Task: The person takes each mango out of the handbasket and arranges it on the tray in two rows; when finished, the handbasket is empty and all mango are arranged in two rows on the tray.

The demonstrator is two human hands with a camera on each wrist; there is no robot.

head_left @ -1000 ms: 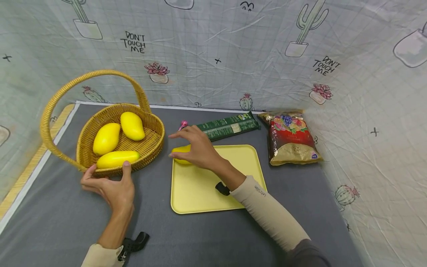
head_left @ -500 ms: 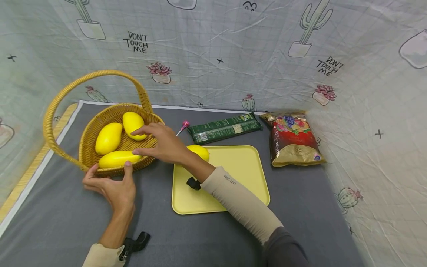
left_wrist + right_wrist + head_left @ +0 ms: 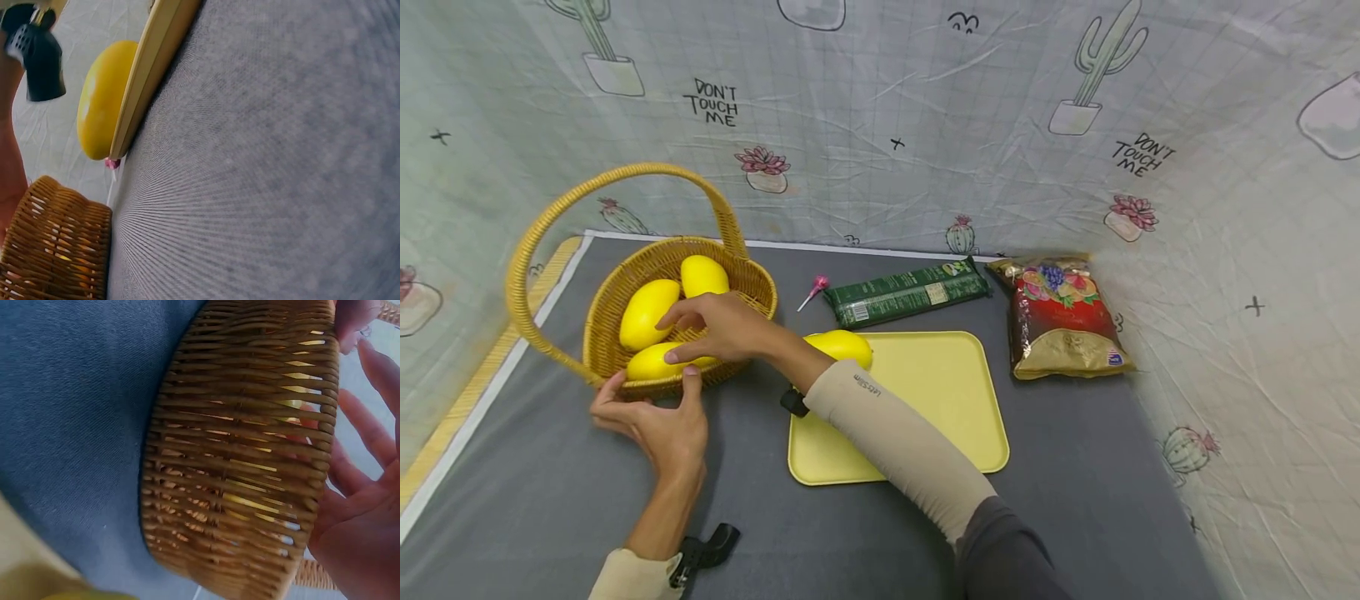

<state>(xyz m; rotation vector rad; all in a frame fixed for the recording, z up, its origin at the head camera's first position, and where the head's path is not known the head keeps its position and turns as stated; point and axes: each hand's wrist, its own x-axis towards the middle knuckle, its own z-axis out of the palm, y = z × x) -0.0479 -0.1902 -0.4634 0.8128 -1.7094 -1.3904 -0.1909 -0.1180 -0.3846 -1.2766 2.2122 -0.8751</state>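
Observation:
In the head view, a wicker basket [image 3: 760, 287] with a tall handle holds three mangoes: a front one [image 3: 643, 364], a left one [image 3: 646, 321] and a back one [image 3: 703, 275]. My left hand [image 3: 658, 429] grips its near rim, thumb and fingertips set apart. Over the basket, my right hand [image 3: 718, 327] has its fingers spread and its thumb over the front mango; contact is unclear. The right wrist view shows this hand [image 3: 362, 494] beyond the wicker wall. Another mango [image 3: 844, 347] lies on the yellow tray [image 3: 932, 400], partly behind my right forearm.
Behind the tray lie a pink lollipop [image 3: 820, 285] and a long green packet [image 3: 910, 292]. A red and gold bag [image 3: 1063, 321] rests at the right. The grey cloth [image 3: 775, 533] ends at a printed curtain [image 3: 865, 125] at the back.
My right hand has moved left from the tray's mango to above the basket's front mango, uncovering the lollipop. My left hand stays at the basket rim.

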